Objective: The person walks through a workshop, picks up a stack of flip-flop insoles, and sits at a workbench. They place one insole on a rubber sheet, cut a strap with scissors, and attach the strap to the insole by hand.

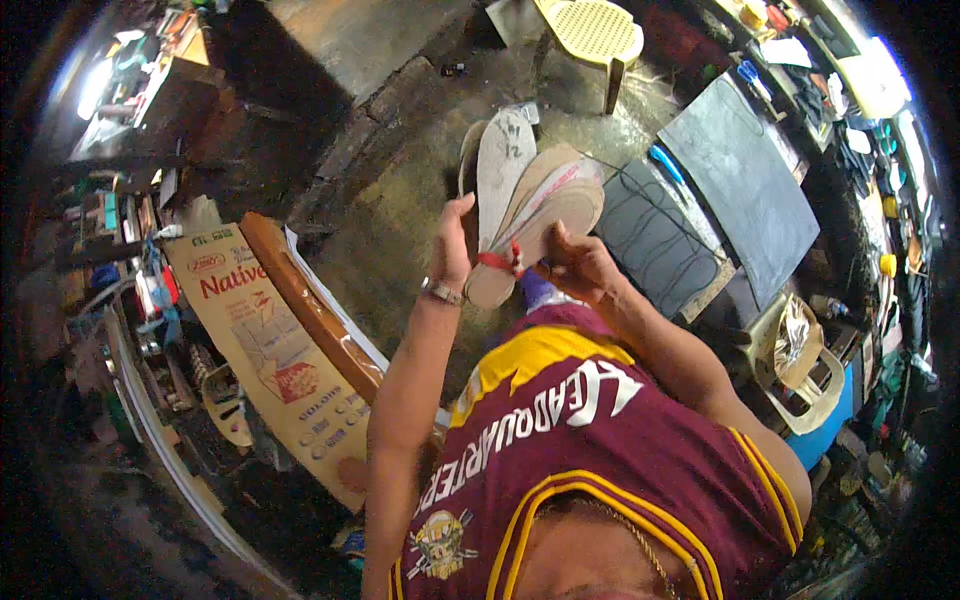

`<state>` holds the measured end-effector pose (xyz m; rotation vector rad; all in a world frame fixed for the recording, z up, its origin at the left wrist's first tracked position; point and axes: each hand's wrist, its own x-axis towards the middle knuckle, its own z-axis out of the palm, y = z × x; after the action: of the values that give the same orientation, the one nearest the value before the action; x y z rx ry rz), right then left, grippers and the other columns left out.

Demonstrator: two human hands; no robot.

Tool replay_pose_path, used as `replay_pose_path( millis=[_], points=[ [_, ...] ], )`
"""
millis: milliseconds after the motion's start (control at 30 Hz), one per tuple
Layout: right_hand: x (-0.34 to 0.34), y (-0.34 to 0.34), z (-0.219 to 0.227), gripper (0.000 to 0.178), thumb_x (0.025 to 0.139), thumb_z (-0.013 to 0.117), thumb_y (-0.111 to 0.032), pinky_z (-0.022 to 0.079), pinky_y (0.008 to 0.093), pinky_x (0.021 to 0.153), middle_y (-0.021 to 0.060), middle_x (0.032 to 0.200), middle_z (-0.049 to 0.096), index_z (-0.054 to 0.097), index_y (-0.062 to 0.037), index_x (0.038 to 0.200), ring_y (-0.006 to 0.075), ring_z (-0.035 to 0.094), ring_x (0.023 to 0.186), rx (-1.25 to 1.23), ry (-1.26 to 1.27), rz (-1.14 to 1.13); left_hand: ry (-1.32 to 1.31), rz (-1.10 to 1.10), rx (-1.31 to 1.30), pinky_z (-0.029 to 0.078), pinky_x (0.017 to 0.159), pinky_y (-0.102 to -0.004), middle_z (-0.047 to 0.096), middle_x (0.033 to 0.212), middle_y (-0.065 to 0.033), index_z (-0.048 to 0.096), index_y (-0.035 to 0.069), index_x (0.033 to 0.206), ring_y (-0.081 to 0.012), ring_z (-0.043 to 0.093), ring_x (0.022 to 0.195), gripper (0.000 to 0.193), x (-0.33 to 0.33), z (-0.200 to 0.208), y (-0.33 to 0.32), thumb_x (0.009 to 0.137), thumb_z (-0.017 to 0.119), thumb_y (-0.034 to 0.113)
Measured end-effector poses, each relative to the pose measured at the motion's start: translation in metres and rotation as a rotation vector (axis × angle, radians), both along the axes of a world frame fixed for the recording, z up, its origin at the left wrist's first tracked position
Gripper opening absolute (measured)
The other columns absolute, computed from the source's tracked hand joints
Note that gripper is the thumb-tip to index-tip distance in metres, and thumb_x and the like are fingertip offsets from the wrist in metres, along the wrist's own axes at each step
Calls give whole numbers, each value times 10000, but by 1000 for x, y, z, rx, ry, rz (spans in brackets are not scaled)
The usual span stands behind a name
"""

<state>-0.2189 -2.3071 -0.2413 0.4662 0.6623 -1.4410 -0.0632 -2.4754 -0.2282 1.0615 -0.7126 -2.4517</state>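
Observation:
A fanned bundle of sole-shaped cardboard patterns (555, 205) is held up before me, in tan and brown with one pale grey piece (505, 150) bearing handwriting. Red string (493, 260) binds the pieces together near their narrow lower ends. My left hand (453, 245) grips the bundle along its left side, thumb upright; its other fingers are mostly hidden behind. My right hand (585, 265) closes on the right side of the fan, thumb pressed onto the front piece. Another brown piece (468, 160) shows behind the pale one.
To the left lies a flattened cardboard carton (270, 335) beside a brown wooden edge (300, 285). A yellow stool (595, 35) stands ahead. On the right are a dark grey board (745, 190), a blue tool (665, 163), a beige plastic chair (815, 370) and cluttered shelves.

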Motion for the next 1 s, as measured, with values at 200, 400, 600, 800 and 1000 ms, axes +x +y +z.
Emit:
replay_pose_path(
  millis=[200,400,600,800,1000],
  points=[
    [-40,-98,-9,169,1011,708,-295,512,382,777,-3,816,611,678,-138,955,174,520,641,142,-43,-131,-55,-156,163,570,940,-381,736,1130,-169,678,9,1230,-286,718,994,421,-67,9,-117,984,570,333],
    [-72,-136,-10,154,1013,699,-267,528,361,790,2,763,583,675,-117,988,141,462,565,40,1,-252,4,-434,-244,527,1019,-336,720,1221,-142,617,-7,1346,-234,704,1101,455,-126,25,-174,1006,627,295],
    [-79,-135,13,288,1018,690,-270,552,441,984,105,1073,697,664,-31,1178,267,685,932,-83,46,-271,-112,-591,-145,588,961,-400,673,1317,-120,540,-11,1432,-234,700,1118,459,-146,21,-189,1048,656,214],
    [-90,-164,-3,411,1028,686,-267,550,468,1022,129,1236,708,608,-17,1345,285,682,1138,46,0,-194,-29,-654,65,564,1023,-453,663,1365,-133,510,9,1477,-282,680,1206,501,-155,-25,-236,1037,664,194],
    [-177,-414,-57,441,1000,734,-277,537,506,1043,131,1256,705,610,-43,1352,285,673,1178,16,53,-450,-168,-879,42,580,989,-423,715,1272,-121,589,5,1381,-263,711,1140,458,-290,-75,-486,1018,699,261]
  ],
)
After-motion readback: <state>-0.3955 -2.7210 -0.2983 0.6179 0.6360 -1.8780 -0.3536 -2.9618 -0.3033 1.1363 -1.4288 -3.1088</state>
